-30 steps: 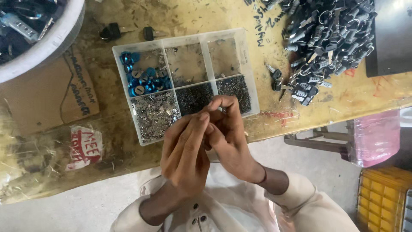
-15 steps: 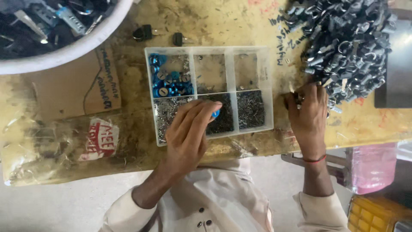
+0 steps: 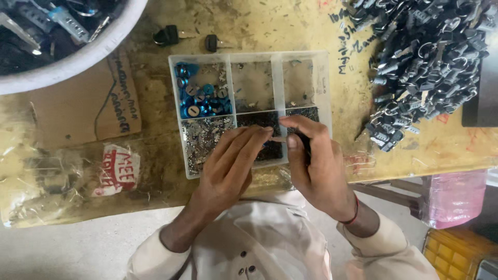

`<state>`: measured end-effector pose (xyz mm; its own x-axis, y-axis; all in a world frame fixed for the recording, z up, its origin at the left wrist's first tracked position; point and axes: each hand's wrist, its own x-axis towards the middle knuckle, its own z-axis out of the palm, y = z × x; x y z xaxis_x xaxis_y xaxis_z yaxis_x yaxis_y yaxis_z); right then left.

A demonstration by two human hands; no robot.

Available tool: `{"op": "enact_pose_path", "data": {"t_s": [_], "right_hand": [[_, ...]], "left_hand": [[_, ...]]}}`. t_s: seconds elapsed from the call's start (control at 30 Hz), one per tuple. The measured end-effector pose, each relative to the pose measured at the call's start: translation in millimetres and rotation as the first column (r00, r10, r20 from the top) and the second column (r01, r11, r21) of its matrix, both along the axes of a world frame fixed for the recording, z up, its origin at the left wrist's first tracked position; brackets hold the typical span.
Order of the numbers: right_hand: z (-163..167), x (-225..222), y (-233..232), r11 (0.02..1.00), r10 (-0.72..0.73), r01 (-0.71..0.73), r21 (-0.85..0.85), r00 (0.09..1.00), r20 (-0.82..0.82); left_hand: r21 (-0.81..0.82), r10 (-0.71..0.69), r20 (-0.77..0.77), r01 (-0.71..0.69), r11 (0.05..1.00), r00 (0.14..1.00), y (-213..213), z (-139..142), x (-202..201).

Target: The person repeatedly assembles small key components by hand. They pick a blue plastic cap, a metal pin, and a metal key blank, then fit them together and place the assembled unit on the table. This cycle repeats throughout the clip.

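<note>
**Small part fitted over the tray**

Both hands are brought together above the near row of a clear compartment tray (image 3: 328, 93) that rests on a worn yellow counter (image 3: 155, 103). The right hand (image 3: 316, 166) is closed around a small dark key-like piece (image 3: 305, 141), of which only a sliver shows between the fingers. The left hand (image 3: 228, 166) is half curled, its fingertips (image 3: 264, 132) pinched at a thin pale part (image 3: 277, 139) that is pressed against the dark piece; what exactly is gripped cannot be told.

The work is best kept low over the tray, so that anything dropped falls back among the small silvery parts (image 3: 205, 137) and not off the counter edge. The dark piece should be held steady while the pale part is lined up squarely, with light pressure only. The blue caps (image 3: 199, 101) lie in the far left compartment, and a heap of dark keys (image 3: 430, 57) lies well apart to the right.
</note>
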<state>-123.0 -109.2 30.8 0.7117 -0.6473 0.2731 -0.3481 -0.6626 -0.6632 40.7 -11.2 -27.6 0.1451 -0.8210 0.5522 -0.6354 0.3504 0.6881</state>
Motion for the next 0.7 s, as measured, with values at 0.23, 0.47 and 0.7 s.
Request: {"op": "enact_pose_path", "data": {"t_s": [0.23,0.47,0.7], "right_hand": [[22.0,9.6,-5.0,0.961,0.128,-0.191,-0.202,0.948,-0.291],[18.6,7.9,-9.4,0.944,0.293,-0.316,-0.092,0.935,-0.202],[-9.0,-24.5,14.6,0.828,0.103,-0.117,0.548,0.993,0.056]], "left_hand": [[-0.008,-0.004,0.165,0.006,1.000,0.986,0.2,-4.6,-2.7],[0.043,-0.043,-0.001,0.043,0.998,0.999,2.2,-4.6,-1.7],[0.182,0.007,-0.535,0.107,0.977,0.845,20.4,18.4,-10.2]]}}
